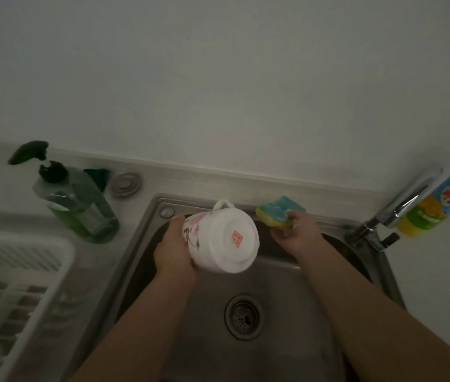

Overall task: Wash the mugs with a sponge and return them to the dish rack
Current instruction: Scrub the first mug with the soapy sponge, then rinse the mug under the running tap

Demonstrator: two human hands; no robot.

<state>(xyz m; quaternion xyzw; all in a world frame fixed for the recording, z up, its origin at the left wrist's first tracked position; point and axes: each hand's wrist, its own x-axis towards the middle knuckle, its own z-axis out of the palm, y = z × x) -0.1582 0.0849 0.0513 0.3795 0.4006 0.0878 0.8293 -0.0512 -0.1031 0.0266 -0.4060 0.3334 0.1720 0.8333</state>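
One mug (219, 241) shows, base toward the camera, mouth hidden. The left hand (173, 249) grips its side above the sink (287, 285), with most of its fingers out of sight behind it. At the mug's 2 o'clock the right hand (298, 230) pinches one sponge (279, 213). The rack (39, 271), at 8 o'clock, is cut off and its contents are blurred. Two bottles stand by: a soap bottle (78, 199) at 10 o'clock and a yellow bottle (438, 199), cut off, at 3 o'clock.

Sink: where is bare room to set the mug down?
Bare steel sink floor around the round drain strainer. Crowded: white plastic dish rack and green pump soap bottle left; chrome tap and yellow bottle right.
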